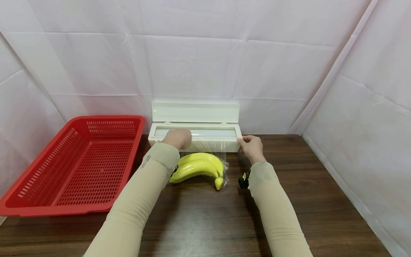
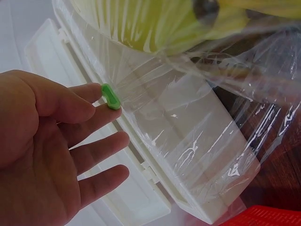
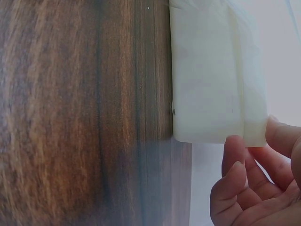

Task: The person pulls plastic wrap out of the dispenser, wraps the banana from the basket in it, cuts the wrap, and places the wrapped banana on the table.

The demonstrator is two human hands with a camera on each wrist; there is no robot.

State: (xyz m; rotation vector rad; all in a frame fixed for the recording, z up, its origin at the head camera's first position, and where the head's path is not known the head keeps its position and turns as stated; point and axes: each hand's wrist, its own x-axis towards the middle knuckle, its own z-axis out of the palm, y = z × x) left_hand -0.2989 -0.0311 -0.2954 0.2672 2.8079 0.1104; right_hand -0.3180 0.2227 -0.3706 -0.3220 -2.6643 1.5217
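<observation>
A white cling film dispenser box (image 1: 192, 146) stands at the back of the table with its lid raised. Clear cling film (image 2: 188, 141) runs from it over a yellow bunch of bananas (image 1: 200, 166) lying in front. Over the box's left half is my left hand (image 1: 178, 138); index and middle fingertips hold a small green slide cutter (image 2: 111, 96) at the box's edge, seen in the left wrist view. My right hand (image 1: 252, 147) grips the box's right end, thumb on the upper edge and fingers against the end, as the right wrist view shows.
A red perforated plastic basket (image 1: 136, 150) stands to the left, close to the box. White cloth walls (image 1: 199, 67) surround the brown wooden table (image 1: 205, 221) at the back and sides.
</observation>
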